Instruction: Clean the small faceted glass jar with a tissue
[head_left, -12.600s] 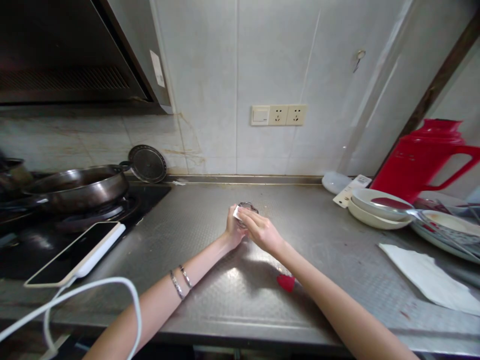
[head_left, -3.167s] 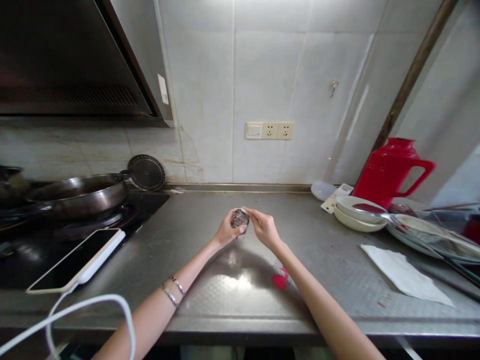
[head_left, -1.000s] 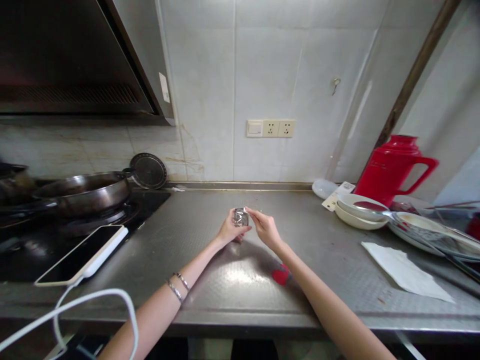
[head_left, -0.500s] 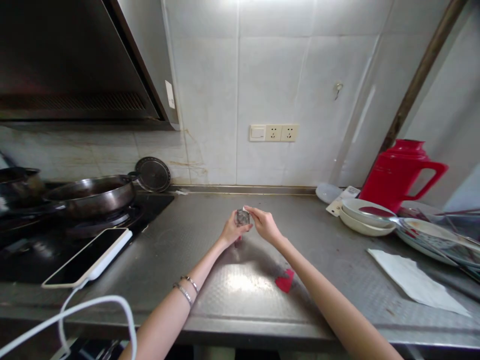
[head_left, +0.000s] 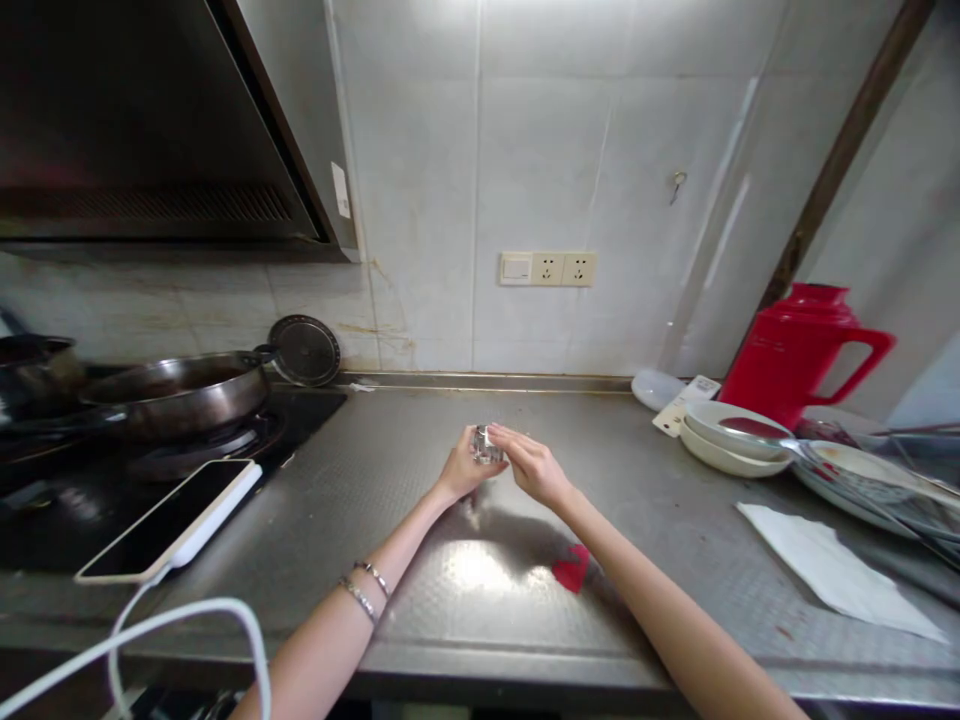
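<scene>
Small shiny object, one, well left of the red flask; left hand, grip clamped around it; right hand, fingers against it, hold unclear; best handled with firm left support, light right pressure.

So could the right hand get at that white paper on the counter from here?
Probably yes: the white paper lies uncovered, right of the right forearm, with only counter between, though the right hand is at the small shiny object.
</scene>
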